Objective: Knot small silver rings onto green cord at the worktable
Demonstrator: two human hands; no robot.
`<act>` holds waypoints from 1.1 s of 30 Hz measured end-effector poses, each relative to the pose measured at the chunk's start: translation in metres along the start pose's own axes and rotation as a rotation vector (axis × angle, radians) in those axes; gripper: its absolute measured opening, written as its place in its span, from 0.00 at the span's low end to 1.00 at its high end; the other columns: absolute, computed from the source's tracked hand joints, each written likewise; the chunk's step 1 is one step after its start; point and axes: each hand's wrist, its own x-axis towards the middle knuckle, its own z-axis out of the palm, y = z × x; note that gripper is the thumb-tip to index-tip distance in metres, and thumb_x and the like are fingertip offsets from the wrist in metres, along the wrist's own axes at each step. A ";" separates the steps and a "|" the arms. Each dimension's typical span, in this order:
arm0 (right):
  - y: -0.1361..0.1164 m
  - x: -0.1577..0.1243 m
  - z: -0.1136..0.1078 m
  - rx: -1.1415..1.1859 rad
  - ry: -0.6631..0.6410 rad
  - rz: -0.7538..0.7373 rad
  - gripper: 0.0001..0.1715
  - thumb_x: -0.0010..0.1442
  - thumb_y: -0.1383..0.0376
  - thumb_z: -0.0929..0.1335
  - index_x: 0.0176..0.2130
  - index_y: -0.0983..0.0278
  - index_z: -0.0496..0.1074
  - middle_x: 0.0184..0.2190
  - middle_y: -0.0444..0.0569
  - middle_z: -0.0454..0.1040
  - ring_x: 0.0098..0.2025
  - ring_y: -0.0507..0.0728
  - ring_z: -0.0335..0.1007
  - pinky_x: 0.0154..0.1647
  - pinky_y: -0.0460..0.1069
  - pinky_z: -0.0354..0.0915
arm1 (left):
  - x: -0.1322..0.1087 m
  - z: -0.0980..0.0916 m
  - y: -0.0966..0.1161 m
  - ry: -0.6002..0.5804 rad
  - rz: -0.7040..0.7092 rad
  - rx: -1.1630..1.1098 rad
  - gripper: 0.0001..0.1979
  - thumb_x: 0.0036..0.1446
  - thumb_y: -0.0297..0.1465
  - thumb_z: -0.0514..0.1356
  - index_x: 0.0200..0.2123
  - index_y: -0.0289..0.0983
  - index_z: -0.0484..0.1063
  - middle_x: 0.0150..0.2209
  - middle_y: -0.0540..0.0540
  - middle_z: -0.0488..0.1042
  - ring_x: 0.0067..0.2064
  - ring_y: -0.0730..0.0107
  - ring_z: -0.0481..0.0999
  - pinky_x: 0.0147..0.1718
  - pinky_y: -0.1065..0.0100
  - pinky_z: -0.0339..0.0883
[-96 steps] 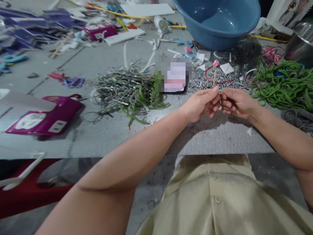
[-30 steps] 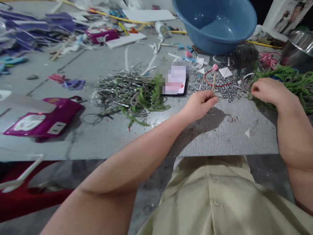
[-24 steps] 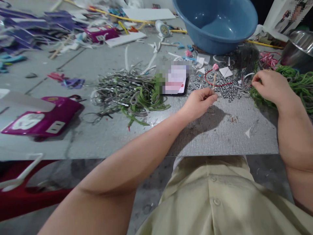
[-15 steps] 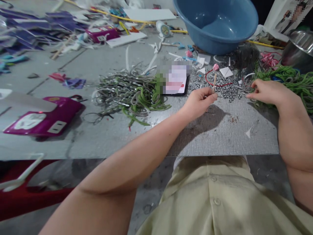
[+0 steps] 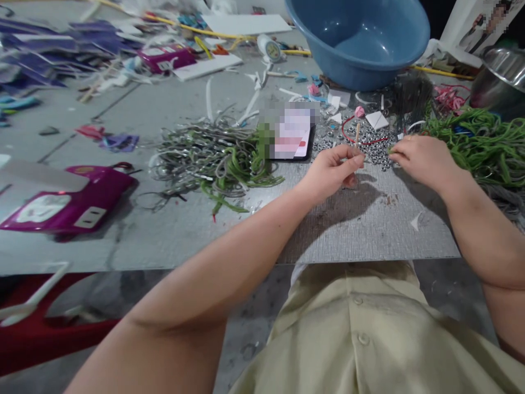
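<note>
My left hand [image 5: 333, 168] pinches a thin wooden stick [image 5: 357, 134], which stands upright from its fingertips. My right hand [image 5: 426, 158] is closed at the fingertips, with a small bit of green cord [image 5: 391, 149] showing between them. Just behind both hands, many small silver beads [image 5: 371, 139] lie scattered, with a red cord [image 5: 343, 130] curved among them. A heap of green and grey cords [image 5: 488, 142] lies beside my right wrist. Left of the beads is a phone [image 5: 297, 137], and past it a second pile of green and grey cords [image 5: 221, 153].
A blue basin [image 5: 365, 49] stands at the back, with a metal bowl [image 5: 504, 71] to its right. Two purple devices [image 5: 74, 197] sit on the left part of the table [image 5: 348, 235]. Purple strips [image 5: 36, 49] and scraps cover the back left.
My right hand has moved left from the cord heap toward my left hand, now with green cord at its fingertips. My left hand still holds the stick in nearly the same place.
</note>
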 end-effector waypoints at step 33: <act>0.027 -0.014 -0.054 0.059 0.049 0.232 0.21 0.63 0.66 0.63 0.51 0.65 0.78 0.49 0.59 0.80 0.49 0.65 0.74 0.52 0.57 0.66 | -0.003 0.002 0.010 -0.122 -0.123 0.332 0.15 0.63 0.23 0.56 0.22 0.35 0.63 0.18 0.55 0.64 0.18 0.83 0.63 0.20 0.76 0.57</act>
